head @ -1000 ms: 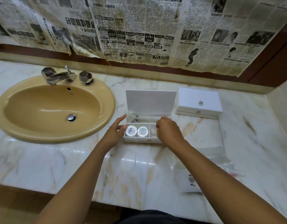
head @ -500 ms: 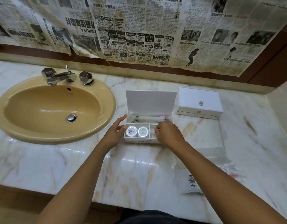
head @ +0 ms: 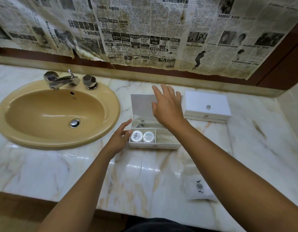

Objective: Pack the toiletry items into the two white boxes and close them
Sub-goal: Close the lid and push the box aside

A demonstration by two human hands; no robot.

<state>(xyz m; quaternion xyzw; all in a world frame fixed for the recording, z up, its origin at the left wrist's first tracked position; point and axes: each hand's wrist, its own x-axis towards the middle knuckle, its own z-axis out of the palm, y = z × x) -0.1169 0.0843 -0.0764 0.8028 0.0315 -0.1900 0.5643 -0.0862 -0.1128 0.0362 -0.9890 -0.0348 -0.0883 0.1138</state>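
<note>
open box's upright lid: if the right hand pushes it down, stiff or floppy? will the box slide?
The lid stands flat and upright unsupported, so probably stiff, swinging down as one panel. The open box looks light and sits on glossy marble, so it may skid; the left hand touching its side likely steadies it.

Open white box [head: 155,144] sits on the marble counter, lid [head: 141,104] hinged up at the back. Front-left compartment holds two round white-wrapped items [head: 142,136] side by side; front-right has a clear-wrapped item [head: 166,137], contents unclear. Rear compartment holds flat sachets [head: 141,123]. Second white box [head: 207,106] lies closed just right of it, small knob on lid. A white pouch with a ship's-wheel logo [head: 200,188] lies unpacked near the counter's front edge.
</note>
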